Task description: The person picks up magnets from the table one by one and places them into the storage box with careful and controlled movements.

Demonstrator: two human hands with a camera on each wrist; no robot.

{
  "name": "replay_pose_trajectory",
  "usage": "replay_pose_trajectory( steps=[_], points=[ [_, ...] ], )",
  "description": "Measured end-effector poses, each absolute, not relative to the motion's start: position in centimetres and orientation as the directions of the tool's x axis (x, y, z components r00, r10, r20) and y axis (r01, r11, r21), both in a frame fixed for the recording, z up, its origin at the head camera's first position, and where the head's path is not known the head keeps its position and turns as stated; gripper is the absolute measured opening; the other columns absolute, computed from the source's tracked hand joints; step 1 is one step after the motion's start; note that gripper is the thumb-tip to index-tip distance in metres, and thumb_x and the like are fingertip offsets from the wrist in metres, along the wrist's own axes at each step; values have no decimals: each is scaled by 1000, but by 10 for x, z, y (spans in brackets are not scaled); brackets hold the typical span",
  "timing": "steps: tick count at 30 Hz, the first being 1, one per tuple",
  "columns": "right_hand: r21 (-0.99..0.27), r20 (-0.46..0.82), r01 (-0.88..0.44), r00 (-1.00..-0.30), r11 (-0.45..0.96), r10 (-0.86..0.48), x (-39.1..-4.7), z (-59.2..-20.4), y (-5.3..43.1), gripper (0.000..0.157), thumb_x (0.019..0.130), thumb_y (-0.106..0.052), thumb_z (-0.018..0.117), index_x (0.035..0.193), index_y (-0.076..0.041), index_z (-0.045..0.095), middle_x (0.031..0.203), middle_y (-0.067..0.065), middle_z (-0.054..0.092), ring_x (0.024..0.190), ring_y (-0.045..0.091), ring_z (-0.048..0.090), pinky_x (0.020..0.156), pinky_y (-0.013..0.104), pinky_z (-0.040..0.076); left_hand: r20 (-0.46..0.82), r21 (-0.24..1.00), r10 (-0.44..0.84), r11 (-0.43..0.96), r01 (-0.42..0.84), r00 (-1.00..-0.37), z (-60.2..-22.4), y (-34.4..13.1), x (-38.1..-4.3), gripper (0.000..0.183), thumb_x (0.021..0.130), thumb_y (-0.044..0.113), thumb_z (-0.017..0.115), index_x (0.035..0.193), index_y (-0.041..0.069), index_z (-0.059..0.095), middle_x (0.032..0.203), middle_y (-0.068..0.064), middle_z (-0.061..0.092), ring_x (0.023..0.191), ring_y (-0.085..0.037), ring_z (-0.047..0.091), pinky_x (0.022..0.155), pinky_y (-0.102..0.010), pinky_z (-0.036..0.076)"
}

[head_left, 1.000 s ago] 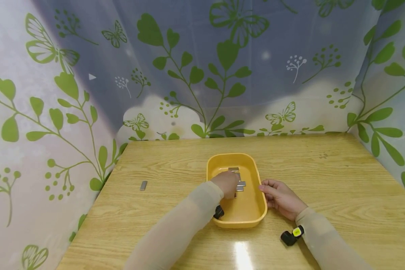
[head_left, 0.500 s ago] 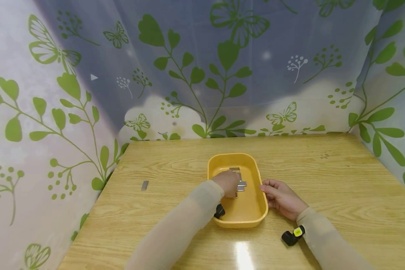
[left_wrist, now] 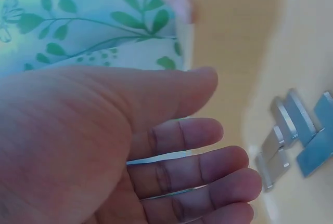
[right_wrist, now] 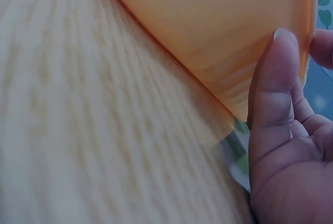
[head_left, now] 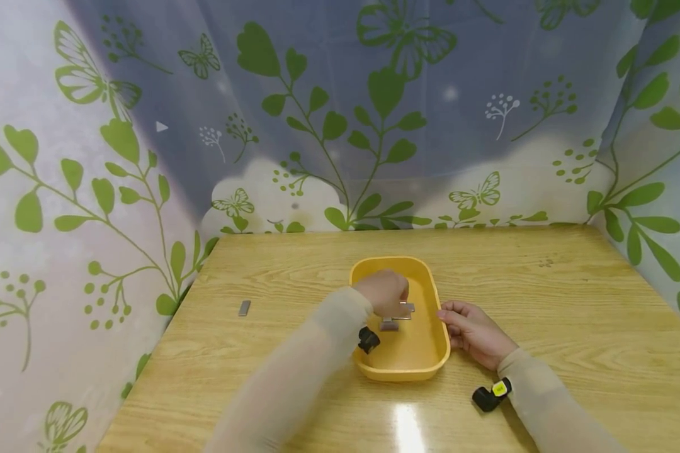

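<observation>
A yellow plastic tub (head_left: 402, 375) stands on the wooden table. Inside it lie several small flat grey metal bars (left_wrist: 315, 154), clustered and partly overlapping, some tilted. My left hand (head_left: 382, 293) reaches into the tub above the bars and hides part of the cluster from the head camera. In the left wrist view, the fingers (left_wrist: 218, 166) are extended with nothing between them and the thumb, their tips close to the bars. My right hand (head_left: 476, 333) holds the tub's right rim from outside, its thumb (right_wrist: 276, 73) against the wall.
One more grey metal bar (head_left: 244, 307) lies alone on the table (head_left: 283, 327), left of the tub. A patterned curtain (head_left: 340, 126) with leaves and butterflies encloses the back and sides of the table. Black cameras (head_left: 490, 397) are strapped at the wrists.
My left hand has shifted slightly up and away from the near bars, uncovering a bar at the cluster's front. The right hand stays at the rim.
</observation>
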State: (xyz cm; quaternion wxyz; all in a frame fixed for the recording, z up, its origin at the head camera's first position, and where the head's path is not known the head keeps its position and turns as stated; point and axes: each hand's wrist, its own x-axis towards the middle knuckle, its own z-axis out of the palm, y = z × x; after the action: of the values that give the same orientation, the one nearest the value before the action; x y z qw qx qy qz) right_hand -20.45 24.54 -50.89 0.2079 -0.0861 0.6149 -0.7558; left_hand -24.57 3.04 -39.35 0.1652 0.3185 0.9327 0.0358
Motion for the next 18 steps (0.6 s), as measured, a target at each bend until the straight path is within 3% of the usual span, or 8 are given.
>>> replay_pose_trajectory(
  steps=[6,8,13,18],
  points=[
    [-965,-126,208,-901,-159,-414,-205,-509,246,28,99,-21,56,106,4,48,81,3,59,64,10,60,59,27,54,-283,200,609,793,575,-741,-374,14,-243,36,93,36,63,118,10,66,118,-1,64,106,-15,60,88,-27,48],
    [-965,-128,209,-903,-161,-410,-205,-509,246,26,99,-21,56,105,4,48,79,3,59,64,10,59,58,27,54,-266,202,619,785,585,-739,-371,4,-243,37,94,36,63,119,9,66,116,-1,65,101,-14,61,92,-28,45],
    [-962,-127,215,-899,-169,-419,-204,-509,244,24,99,-20,56,102,2,50,81,3,60,66,11,60,60,28,54,-236,213,612,790,574,-755,-372,-31,-244,35,94,35,62,117,9,65,103,-1,65,85,-11,58,87,-30,47],
    [-962,-112,204,-900,-181,-421,-204,-506,243,23,99,-16,55,104,5,48,81,3,61,68,11,60,60,27,54,-200,248,575,813,527,-793,-377,-73,-246,33,94,32,64,115,7,66,102,-5,66,89,-16,60,82,-33,49]
  ],
)
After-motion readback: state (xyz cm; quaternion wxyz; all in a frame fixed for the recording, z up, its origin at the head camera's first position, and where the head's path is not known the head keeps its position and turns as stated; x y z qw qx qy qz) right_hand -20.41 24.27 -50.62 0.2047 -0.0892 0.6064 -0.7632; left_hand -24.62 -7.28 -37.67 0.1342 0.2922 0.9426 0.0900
